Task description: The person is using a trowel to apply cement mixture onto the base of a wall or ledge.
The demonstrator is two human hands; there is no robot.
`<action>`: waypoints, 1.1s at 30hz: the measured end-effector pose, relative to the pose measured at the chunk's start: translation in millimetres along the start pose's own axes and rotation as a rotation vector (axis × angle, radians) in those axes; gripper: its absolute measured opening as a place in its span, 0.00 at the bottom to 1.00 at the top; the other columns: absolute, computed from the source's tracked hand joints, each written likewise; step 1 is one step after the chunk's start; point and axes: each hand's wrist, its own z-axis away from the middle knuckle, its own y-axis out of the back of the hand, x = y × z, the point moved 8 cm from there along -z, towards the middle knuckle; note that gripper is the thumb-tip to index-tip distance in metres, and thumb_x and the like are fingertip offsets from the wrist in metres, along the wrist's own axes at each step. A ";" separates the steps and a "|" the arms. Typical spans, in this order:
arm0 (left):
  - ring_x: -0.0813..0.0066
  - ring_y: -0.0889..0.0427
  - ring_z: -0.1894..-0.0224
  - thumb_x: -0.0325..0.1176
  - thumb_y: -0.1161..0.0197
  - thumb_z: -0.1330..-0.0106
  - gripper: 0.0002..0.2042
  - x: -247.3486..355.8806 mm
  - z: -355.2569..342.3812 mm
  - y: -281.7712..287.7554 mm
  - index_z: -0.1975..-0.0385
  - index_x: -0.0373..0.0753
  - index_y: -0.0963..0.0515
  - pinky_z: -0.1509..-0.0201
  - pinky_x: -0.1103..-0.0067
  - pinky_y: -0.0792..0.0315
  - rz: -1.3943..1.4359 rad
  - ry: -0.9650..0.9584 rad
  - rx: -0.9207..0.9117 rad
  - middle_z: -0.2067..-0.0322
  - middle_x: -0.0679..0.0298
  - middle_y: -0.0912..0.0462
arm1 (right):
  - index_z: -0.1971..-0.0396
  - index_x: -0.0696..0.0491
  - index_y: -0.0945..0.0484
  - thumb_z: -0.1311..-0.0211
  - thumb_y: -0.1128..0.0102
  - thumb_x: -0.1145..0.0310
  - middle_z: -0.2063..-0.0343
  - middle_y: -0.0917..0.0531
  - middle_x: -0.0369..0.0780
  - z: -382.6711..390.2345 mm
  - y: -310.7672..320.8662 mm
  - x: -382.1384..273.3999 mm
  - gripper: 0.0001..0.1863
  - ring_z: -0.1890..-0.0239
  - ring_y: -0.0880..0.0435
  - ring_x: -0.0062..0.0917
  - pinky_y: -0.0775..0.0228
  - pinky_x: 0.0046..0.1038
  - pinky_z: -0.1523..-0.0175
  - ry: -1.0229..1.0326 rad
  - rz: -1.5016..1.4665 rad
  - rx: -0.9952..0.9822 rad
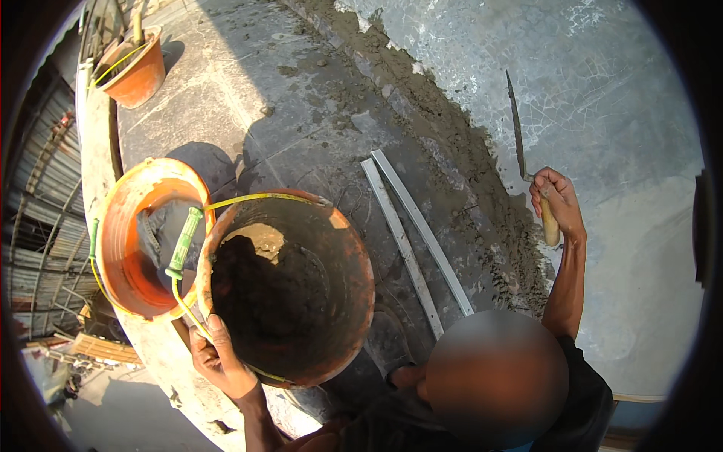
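Note:
My left hand (218,358) grips the near rim of an orange bucket (354,256) that holds dark wet mortar (263,297). The bucket has a yellow wire handle lying across its top. My right hand (556,202) is raised to the right and closed around the wooden handle of a trowel (518,135). The thin blade points up against the grey plastered wall (602,98).
A second orange bucket (120,248), with a green grip on its handle, touches the first on the left. A third (139,75) stands at the far top left. A metal straightedge (414,241) lies on the concrete floor. Spilled mortar (452,151) runs along the wall base. The ledge (94,158) drops off at left.

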 end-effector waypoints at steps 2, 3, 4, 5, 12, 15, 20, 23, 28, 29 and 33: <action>0.91 0.47 0.80 0.33 0.44 0.37 0.11 -0.5 -0.9 -0.4 0.80 0.38 0.34 0.76 0.87 0.54 -0.036 -0.001 -0.021 0.83 0.77 0.40 | 0.76 0.55 0.31 0.39 0.47 0.63 0.85 0.32 0.31 15.2 -20.3 -9.7 0.11 0.86 0.33 0.13 0.40 0.18 0.81 0.018 0.153 0.000; 0.91 0.47 0.80 0.32 0.44 0.37 0.11 2.5 -2.7 -9.5 0.81 0.39 0.34 0.77 0.88 0.55 0.008 -0.015 -0.021 0.84 0.77 0.40 | 0.76 0.55 0.31 0.39 0.47 0.63 0.85 0.32 0.31 22.6 -34.9 -16.1 0.11 0.86 0.33 0.13 0.40 0.18 0.81 0.003 0.128 -0.034; 0.92 0.48 0.81 0.31 0.43 0.38 0.12 6.4 -2.5 -16.9 0.82 0.39 0.34 0.77 0.88 0.55 0.043 -0.028 -0.025 0.84 0.78 0.40 | 0.76 0.55 0.30 0.41 0.46 0.64 0.84 0.30 0.32 33.6 -58.1 -29.9 0.10 0.84 0.31 0.15 0.39 0.19 0.79 0.075 0.345 -0.129; 0.92 0.48 0.81 0.31 0.43 0.38 0.12 7.7 -2.3 -20.1 0.82 0.39 0.34 0.78 0.88 0.55 0.021 -0.038 -0.039 0.85 0.78 0.40 | 0.76 0.56 0.29 0.43 0.44 0.66 0.84 0.29 0.33 40.4 -86.2 -38.0 0.10 0.82 0.29 0.17 0.38 0.21 0.78 0.166 0.553 -0.221; 0.93 0.48 0.83 0.30 0.42 0.39 0.13 10.9 11.7 -30.4 0.84 0.39 0.34 0.80 0.88 0.55 -0.020 -0.056 -0.117 0.86 0.78 0.40 | 0.74 0.57 0.25 0.51 0.45 0.69 0.78 0.23 0.41 57.3 -264.4 -27.2 0.07 0.72 0.21 0.29 0.30 0.28 0.67 0.789 1.342 -0.469; 0.92 0.47 0.83 0.30 0.42 0.39 0.13 9.8 18.5 -26.2 0.84 0.39 0.35 0.80 0.88 0.55 -0.054 -0.067 -0.116 0.87 0.77 0.39 | 0.73 0.58 0.26 0.51 0.48 0.71 0.80 0.25 0.39 56.2 -287.1 -13.0 0.06 0.73 0.21 0.29 0.31 0.27 0.68 0.698 1.201 -0.681; 0.91 0.46 0.83 0.31 0.41 0.39 0.14 12.3 22.7 -26.5 0.85 0.39 0.36 0.80 0.88 0.54 -0.068 -0.071 -0.123 0.87 0.77 0.39 | 0.69 0.52 0.23 0.48 0.47 0.60 0.76 0.22 0.40 103.4 -318.0 -4.8 0.13 0.73 0.20 0.32 0.30 0.33 0.69 0.857 1.026 -0.810; 0.91 0.46 0.83 0.31 0.41 0.39 0.14 7.2 20.7 -22.1 0.85 0.39 0.36 0.80 0.88 0.53 -0.032 -0.081 -0.124 0.87 0.76 0.39 | 0.70 0.49 0.23 0.49 0.45 0.51 0.77 0.20 0.43 79.2 -288.1 10.6 0.16 0.72 0.21 0.37 0.30 0.36 0.67 0.283 0.888 -0.889; 0.91 0.46 0.82 0.30 0.42 0.39 0.13 8.7 20.4 -21.5 0.84 0.38 0.35 0.79 0.88 0.53 -0.079 -0.068 -0.107 0.86 0.77 0.40 | 0.69 0.48 0.22 0.49 0.45 0.52 0.77 0.20 0.42 81.5 -254.0 24.3 0.16 0.73 0.20 0.36 0.29 0.37 0.70 0.317 0.875 -0.662; 0.91 0.46 0.82 0.31 0.42 0.38 0.13 8.8 21.0 -27.0 0.83 0.38 0.35 0.79 0.88 0.53 -0.026 -0.062 -0.142 0.86 0.77 0.39 | 0.70 0.48 0.22 0.50 0.45 0.52 0.77 0.20 0.41 81.8 -244.3 22.4 0.16 0.73 0.20 0.36 0.29 0.37 0.70 0.360 0.865 -0.569; 0.90 0.47 0.81 0.32 0.43 0.38 0.14 7.0 18.6 -31.3 0.84 0.39 0.37 0.78 0.87 0.54 -0.055 -0.082 -0.127 0.85 0.76 0.41 | 0.71 0.49 0.22 0.50 0.44 0.53 0.76 0.20 0.41 77.1 -235.1 31.2 0.15 0.73 0.20 0.35 0.29 0.35 0.69 0.352 0.782 -0.548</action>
